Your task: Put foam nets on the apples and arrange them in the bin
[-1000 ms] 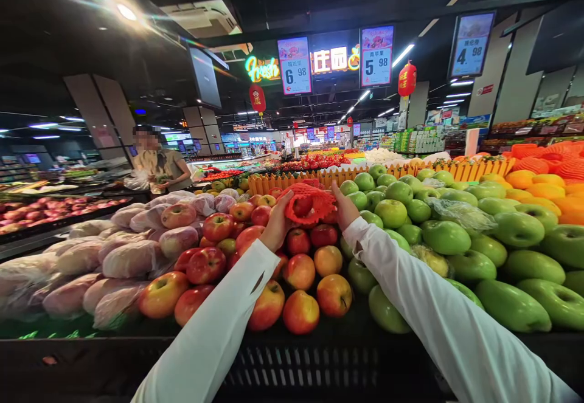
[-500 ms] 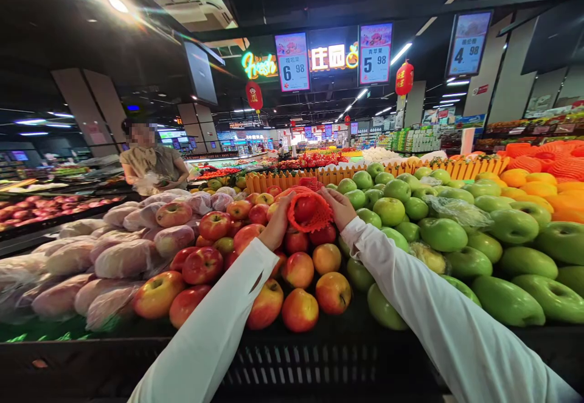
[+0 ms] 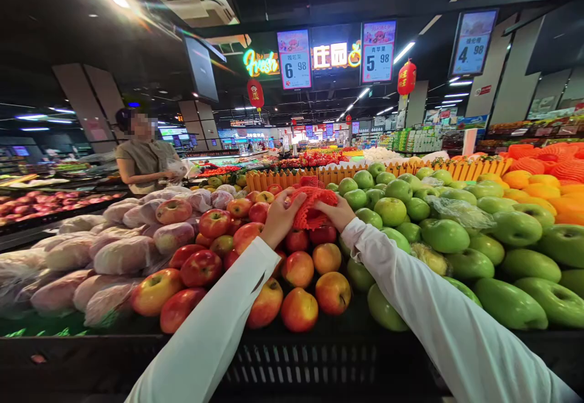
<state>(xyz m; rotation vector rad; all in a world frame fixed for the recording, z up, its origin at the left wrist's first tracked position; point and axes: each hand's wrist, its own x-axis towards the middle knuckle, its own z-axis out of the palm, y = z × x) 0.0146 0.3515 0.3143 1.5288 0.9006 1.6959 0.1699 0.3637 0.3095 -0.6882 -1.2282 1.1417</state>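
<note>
A red foam fruit net (image 3: 314,203) is held between my two hands above the pile of red apples (image 3: 298,269). My left hand (image 3: 279,216) grips its left side, with the thumb over the near edge. On the right side, my right hand (image 3: 340,212) pinches the net, its thumb pressed into the dark fold at the opening. What lies inside the net is mostly hidden. Loose red-yellow apples lie directly below and to the left of my hands. Green apples (image 3: 443,234) begin just beyond my right wrist.
Wrapped fruit (image 3: 125,255) is heaped at the left. Oranges (image 3: 541,189) and more red foam nets (image 3: 529,169) lie far right. A low wooden fence (image 3: 283,179) runs behind the fruit. The black crate edge (image 3: 310,360) is nearest me. A person (image 3: 148,163) stands back left.
The net's opening, earlier wide round a red apple, is now folded over so the apple is mostly covered. My right thumb has moved inward. The person at back left has shifted their hands rightward.
</note>
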